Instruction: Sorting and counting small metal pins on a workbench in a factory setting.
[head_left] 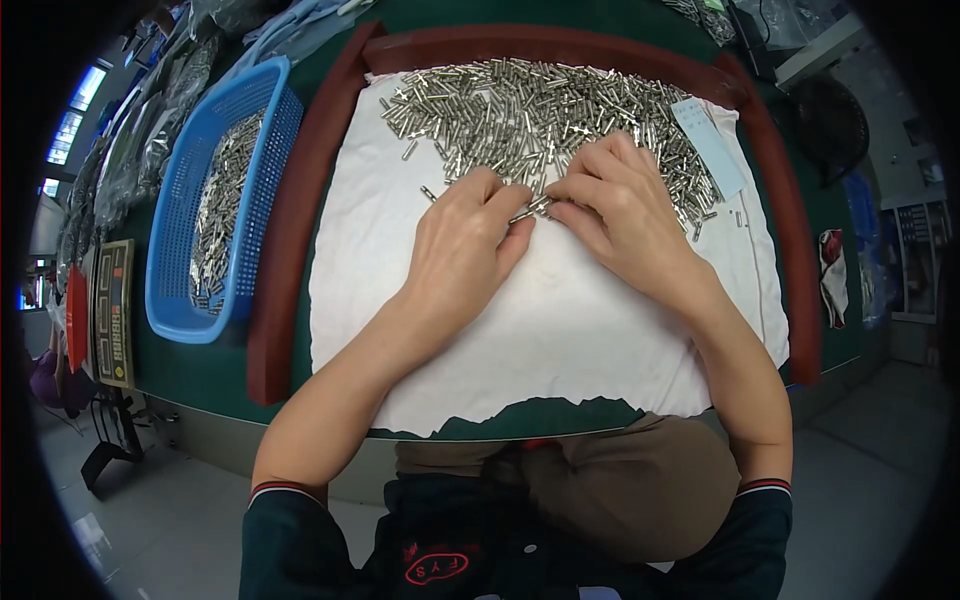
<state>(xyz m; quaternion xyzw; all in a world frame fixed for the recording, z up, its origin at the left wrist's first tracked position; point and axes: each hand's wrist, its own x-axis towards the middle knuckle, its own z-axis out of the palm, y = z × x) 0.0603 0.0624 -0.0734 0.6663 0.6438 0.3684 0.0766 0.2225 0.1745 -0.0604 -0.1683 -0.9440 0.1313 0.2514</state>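
A large heap of small shiny metal pins (520, 105) is spread over the far part of a white cloth (530, 330). Both my hands meet at the near edge of the heap. My left hand (460, 235) has its thumb and forefinger closed on a metal pin. With bent fingers pinched together, my right hand (625, 205) grips metal pins (540, 207) close to the left fingertips. Just how many pins each hand holds is hidden by the fingers. One loose pin (428, 193) lies beside my left knuckles.
Dark red wooden rails (300, 230) frame the cloth on the left, far and right sides. Left of them stands a blue plastic basket (165, 290) with more pins. A pale blue paper slip (708, 150) rests at the heap's right. The green table (560, 412) shows at the front.
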